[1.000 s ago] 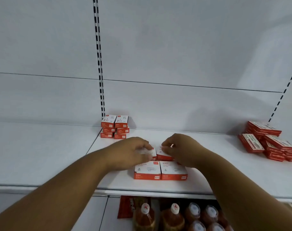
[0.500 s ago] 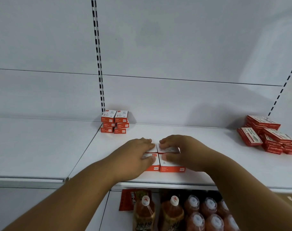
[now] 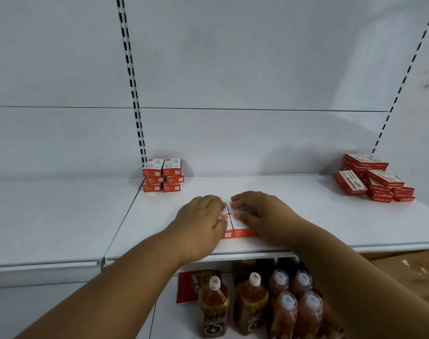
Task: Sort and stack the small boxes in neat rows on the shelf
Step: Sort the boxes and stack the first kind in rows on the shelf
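While both hands lie on the block of small orange-and-white cardboard boxes (image 3: 235, 225) at the centre of the frame, near the front edge of the white metal shelf (image 3: 306, 216), nothing is being lifted. The left hand (image 3: 201, 218) rests over the left half with its fingers fairly straight and its thumb against the front box. The right hand (image 3: 255, 211) has bent fingers pressing on the rear right box; I cannot tell if it pinches it or only pushes.

The risk, as I judge it, lies in that front edge: a shove toward the person could tip the front boxes off, down among the red drink bottles with white caps (image 3: 255, 304) on the lower shelf. Uneven pressure from the two hands could also skew the block and open a gap between rows.

Against the back panel in the middle left of the frame stands a neat stack of matching small boxes (image 3: 162, 175), two wide and three high. At the far right sits a looser heap of flat red boxes (image 3: 372, 178), some leaning. No bin or tray is in view; only the shelves hold goods.
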{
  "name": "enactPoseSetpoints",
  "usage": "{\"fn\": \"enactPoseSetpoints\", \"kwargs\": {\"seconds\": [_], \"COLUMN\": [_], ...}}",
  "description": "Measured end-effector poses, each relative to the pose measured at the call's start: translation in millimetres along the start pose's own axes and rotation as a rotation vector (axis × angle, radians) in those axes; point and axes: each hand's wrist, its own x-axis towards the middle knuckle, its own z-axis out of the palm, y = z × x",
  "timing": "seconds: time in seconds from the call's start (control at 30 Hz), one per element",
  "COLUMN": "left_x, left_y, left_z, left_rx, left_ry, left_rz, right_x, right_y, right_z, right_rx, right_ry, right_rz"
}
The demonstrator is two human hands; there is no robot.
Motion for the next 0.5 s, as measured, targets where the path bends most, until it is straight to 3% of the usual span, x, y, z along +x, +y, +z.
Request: {"fn": "enactPoseSetpoints", "kwargs": {"seconds": [0.2, 0.37, 0.5], "left_x": [0, -1, -5], "left_y": [2, 9, 0], "left_z": [-5, -11, -18], "left_rx": [-0.009, -0.135, -0.169], "left_ry": [0.008, 0.135, 0.186], "left_rz": [-0.016, -0.072, -0.156], "right_x": [4, 17, 24], "right_y": [-5, -9, -10], "right_z": [-8, -14, -15], "right_rx": [-0.014, -0.064, -0.135], "right_ry": [-0.041, -0.028, -0.036], "right_rz": [0.019, -0.043, 0.013]}}
